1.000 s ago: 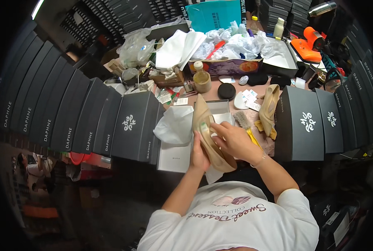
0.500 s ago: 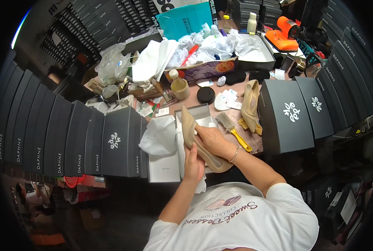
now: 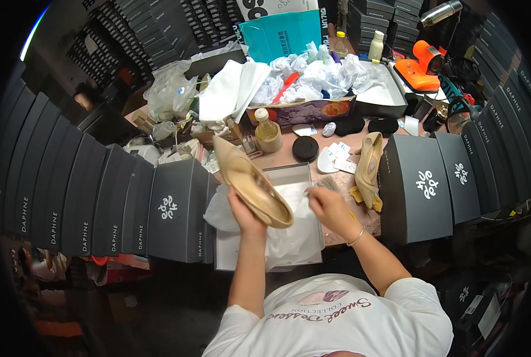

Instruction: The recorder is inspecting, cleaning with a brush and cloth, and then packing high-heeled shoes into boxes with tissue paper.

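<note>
Shoe workroom, indicated by ranked dark-grey rectangular cardboard shoeboxes [image 3: 102, 202], beige pointed-toe shoe [image 3: 237, 162] and crumpled white paper [image 3: 314, 83].

Beige shoe [image 3: 252, 182], dark grey box [image 3: 178, 221]

A passable gap over the open box [image 3: 292, 174] lies between the hands [image 3: 330, 208], the raised shoe [image 3: 255, 188] blocking left.
</note>
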The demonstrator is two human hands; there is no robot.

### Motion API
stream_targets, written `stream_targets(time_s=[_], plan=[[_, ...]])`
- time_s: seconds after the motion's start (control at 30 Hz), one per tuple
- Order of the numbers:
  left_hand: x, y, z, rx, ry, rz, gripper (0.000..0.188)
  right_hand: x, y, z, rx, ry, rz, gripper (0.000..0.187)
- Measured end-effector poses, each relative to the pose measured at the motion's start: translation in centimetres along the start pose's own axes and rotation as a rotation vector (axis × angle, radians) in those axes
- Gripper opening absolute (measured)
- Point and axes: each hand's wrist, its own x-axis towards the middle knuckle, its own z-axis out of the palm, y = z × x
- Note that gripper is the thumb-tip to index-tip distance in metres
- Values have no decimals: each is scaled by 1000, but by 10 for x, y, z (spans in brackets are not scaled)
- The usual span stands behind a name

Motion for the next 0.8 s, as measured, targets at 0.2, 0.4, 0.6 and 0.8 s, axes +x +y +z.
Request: stream_targets(time_s=[0.2,0.4,0.6,0.8], plan=[[15,22,45,-85,-188,113,55,-32,1,68,-291,-262,-330,37],[-51,10,62,115,-99,-63,58,-33,48,86,-316,-585,-189,24],[-84,-27,-38,-21,-2,-415,62,54,70,0,-319,-70,172,20],[-63,-55,-78,110,51,-559,60,93,169,24,-788,-129,339,67]])
